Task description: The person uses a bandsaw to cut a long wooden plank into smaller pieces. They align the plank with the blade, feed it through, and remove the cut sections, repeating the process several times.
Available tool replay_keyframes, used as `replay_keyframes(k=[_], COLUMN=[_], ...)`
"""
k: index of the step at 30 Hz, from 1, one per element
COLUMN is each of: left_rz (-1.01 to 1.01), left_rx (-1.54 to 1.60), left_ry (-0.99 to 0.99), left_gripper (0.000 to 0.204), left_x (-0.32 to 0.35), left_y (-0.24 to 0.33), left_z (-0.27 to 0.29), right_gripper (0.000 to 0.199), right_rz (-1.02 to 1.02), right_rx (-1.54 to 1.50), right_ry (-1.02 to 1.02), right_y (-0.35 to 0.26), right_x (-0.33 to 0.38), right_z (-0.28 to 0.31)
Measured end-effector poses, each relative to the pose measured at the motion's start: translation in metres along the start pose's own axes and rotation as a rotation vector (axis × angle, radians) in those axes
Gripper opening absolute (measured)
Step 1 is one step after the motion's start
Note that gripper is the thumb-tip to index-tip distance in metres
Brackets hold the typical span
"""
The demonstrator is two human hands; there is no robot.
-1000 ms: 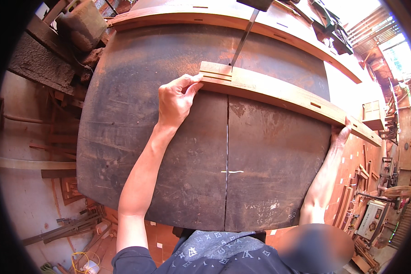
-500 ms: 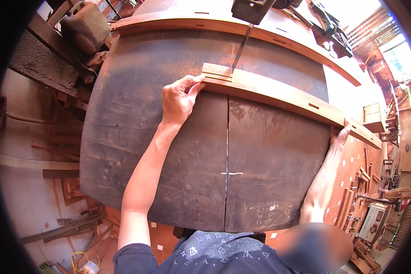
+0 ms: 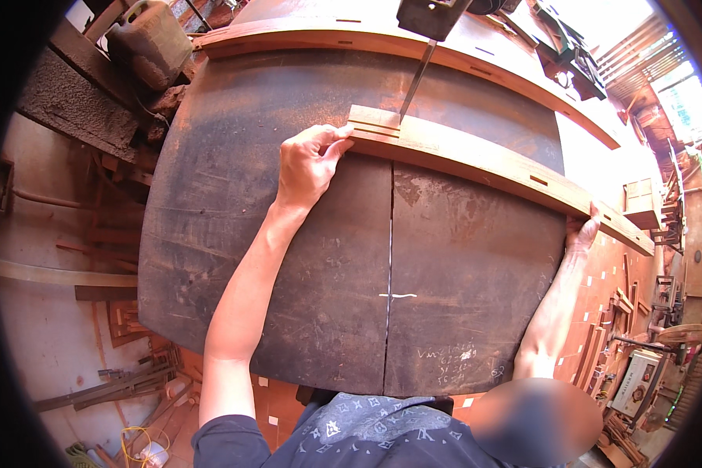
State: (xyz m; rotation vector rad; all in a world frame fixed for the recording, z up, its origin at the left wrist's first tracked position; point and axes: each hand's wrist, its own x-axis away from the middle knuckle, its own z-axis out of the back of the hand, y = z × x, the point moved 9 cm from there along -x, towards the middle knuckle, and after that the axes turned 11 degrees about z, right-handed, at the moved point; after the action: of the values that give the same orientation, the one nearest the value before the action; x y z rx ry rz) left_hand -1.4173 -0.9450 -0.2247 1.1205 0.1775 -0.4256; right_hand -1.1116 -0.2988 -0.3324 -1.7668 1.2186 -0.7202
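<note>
A long wooden beam [image 3: 476, 162] lies slantwise across the dark metal saw table [image 3: 312, 288]. Slots are cut in its face, and grooves run along its left end. My left hand [image 3: 308, 165] pinches that left end between thumb and fingers. Farther right, my right hand [image 3: 583, 230] grips the beam near its other end, with the thumb on the near face and the fingers mostly hidden beneath. A narrow band saw blade [image 3: 418, 82] comes down from the guide block [image 3: 431, 17] and meets the beam just right of the grooved end.
Beyond the blade, a second slotted beam [image 3: 413, 47] spans the far side of the table. A dirty plastic jerrycan [image 3: 150, 45] stands at the far left. Wood pieces [image 3: 593, 351] lie on the tiled floor at right, near a control box [image 3: 636, 381].
Hardly anything differs. Both hands keep their hold on the beam, and the whole view has shifted very slightly. The beam stays against the blade at nearly the same spot.
</note>
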Motion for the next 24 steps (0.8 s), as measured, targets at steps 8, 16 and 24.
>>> replay_keyframes(k=[8,16,24], left_rz=[-0.006,-0.001,-0.003], left_rx=[-0.023,0.01,-0.053], left_ry=[0.032,0.037,0.068], left_gripper=[0.02,0.02,0.019], left_x=[0.002,0.001,0.002], left_y=[-0.004,0.003,0.006], left_z=[0.001,-0.001,0.003], right_gripper=[0.037,0.035,0.035], right_rz=[0.025,0.003,-0.004], right_rx=[0.038,0.026,0.009], right_ry=[0.022,-0.001,0.01], right_y=[-0.001,-0.002,0.005], right_x=[0.011,0.005,0.001], right_z=[-0.014,-0.009,-0.007])
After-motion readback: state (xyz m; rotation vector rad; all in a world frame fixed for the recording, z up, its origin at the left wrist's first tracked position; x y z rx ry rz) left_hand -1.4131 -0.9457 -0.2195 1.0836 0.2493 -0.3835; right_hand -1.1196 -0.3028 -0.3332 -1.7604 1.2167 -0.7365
